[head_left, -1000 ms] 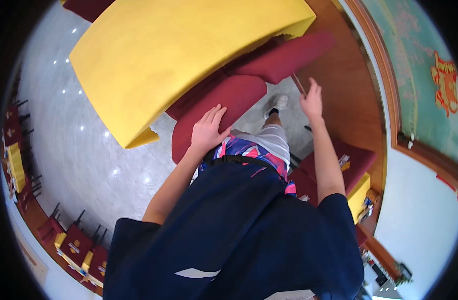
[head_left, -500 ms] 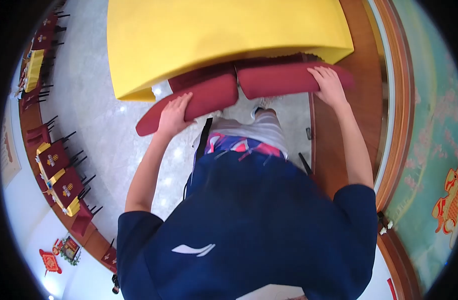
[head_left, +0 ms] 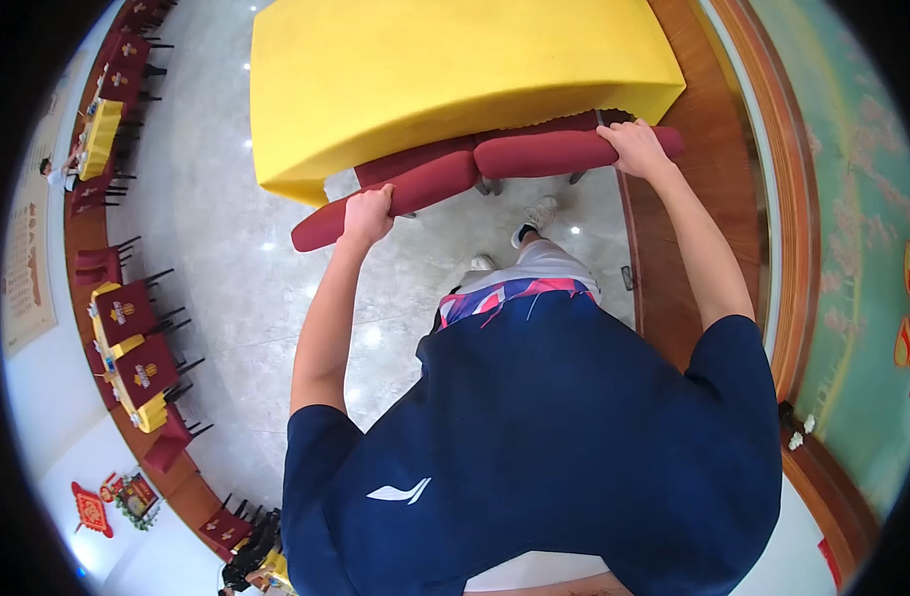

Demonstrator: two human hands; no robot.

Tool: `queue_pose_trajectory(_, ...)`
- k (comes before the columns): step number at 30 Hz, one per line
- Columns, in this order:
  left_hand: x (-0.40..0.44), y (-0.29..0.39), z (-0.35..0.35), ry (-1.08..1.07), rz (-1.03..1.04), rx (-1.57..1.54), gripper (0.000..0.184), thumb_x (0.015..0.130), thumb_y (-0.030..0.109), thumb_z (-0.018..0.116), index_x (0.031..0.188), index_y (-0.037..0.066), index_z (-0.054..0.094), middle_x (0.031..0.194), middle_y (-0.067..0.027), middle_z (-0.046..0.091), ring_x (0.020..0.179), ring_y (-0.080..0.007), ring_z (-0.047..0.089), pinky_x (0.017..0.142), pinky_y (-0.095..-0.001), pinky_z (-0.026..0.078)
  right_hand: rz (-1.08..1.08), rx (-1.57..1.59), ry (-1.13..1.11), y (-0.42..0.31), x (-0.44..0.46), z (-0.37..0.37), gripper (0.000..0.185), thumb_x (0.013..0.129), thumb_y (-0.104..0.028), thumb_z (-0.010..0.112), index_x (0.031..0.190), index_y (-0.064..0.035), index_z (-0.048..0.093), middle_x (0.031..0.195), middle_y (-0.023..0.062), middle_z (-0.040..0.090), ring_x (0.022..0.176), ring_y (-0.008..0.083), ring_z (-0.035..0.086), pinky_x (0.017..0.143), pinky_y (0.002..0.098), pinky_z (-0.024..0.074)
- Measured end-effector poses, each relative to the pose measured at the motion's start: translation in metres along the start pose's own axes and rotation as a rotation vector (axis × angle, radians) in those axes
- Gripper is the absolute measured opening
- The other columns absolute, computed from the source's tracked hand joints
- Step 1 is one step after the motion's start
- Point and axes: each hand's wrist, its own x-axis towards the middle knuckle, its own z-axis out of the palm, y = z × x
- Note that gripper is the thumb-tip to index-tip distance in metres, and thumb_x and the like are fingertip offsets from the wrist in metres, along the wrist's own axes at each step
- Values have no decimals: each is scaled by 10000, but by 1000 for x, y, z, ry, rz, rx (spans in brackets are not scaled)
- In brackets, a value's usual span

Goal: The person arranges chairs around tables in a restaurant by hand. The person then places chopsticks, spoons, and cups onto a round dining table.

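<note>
Two dark red upholstered chairs stand side by side with their backs toward me. My left hand [head_left: 369, 214] is closed over the top edge of the left chair [head_left: 430, 186]. Near the outer end of the right chair [head_left: 544, 152], my right hand [head_left: 636, 148] grips the top of its backrest. Both seats reach toward a table draped in a yellow tablecloth [head_left: 455, 60], and only parts of them show. Some chair legs are visible below the backs.
Wood panelling [head_left: 698, 109] runs along the right side beside a green painted wall [head_left: 842, 199]. Tables [head_left: 102, 139] with red chairs [head_left: 147, 368] line the far left. People are at the left and lower left. Grey tiled floor [head_left: 217, 248] lies between.
My body has shifted back from the chairs, and my feet now show more. The left hand's fingers have curled over the backrest. Both hands stay on the chairs.
</note>
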Motion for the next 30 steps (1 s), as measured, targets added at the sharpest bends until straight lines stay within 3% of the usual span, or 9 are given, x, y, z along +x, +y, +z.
queue_pose_trajectory(10,-109,13,29,134,12,-104,313,675,8,616,979,77,608,848,-87,666,841,-251,666,682,-387,532,0,-2,79,-48,-90,19,484,688,-134,733,1131,-140,538,963,76,625,957,270,617,801,430,390)
queue_pose_trajectory(16,-123,8,41,216,29,-154,278,674,9,617,945,69,607,832,-107,662,814,-280,661,685,-391,532,60,-66,32,-58,-99,17,482,657,-93,726,1093,-134,526,947,82,618,963,274,609,796,440,391)
queue_pose_trajectory(18,-121,11,36,185,2,-130,196,677,16,611,864,65,578,812,-119,653,796,-286,658,665,-408,531,82,-121,-2,-64,-94,15,523,642,-73,722,1117,-125,510,994,94,605,995,285,594,824,439,397)
queue_pose_trajectory(20,-115,16,44,193,-22,-62,316,648,18,654,944,74,556,867,-97,647,880,-280,648,776,-406,515,84,-90,52,-76,-87,16,616,629,-59,724,1199,-120,500,1056,98,599,1041,289,576,868,440,396)
queue_pose_trajectory(22,-112,32,39,235,-26,-36,614,608,130,779,1165,103,522,1012,-90,617,987,-266,614,901,-444,480,-1,36,148,-88,-89,29,713,611,-76,748,1272,-113,483,1118,105,597,1091,291,558,914,433,399)
queue_pose_trajectory(23,-107,41,38,275,-20,-48,671,582,161,807,1190,112,528,1033,-94,610,999,-264,607,925,-436,473,-49,78,185,-85,-88,33,762,602,-101,772,1302,-107,471,1143,112,596,1117,292,549,935,426,404)
queue_pose_trajectory(25,-96,52,40,287,-18,-89,634,594,143,792,1174,108,538,1035,-93,611,1004,-265,605,933,-445,471,-57,125,204,-78,-85,41,696,601,-87,755,1255,-109,515,1170,118,602,1120,294,555,915,425,422)
queue_pose_trajectory(27,-90,56,33,347,-13,-63,571,612,122,762,1143,102,554,1005,-93,622,975,-270,617,892,-434,488,-59,150,163,-73,-83,44,574,621,-52,696,1176,-118,565,1084,101,638,1032,289,600,844,427,454)
queue_pose_trajectory(30,-85,57,28,220,-47,-90,455,636,85,700,1075,98,580,922,-91,644,890,-272,643,784,-394,510,-59,151,162,-71,-83,42,454,634,-74,685,1076,-123,592,949,111,662,912,298,641,792,425,476)
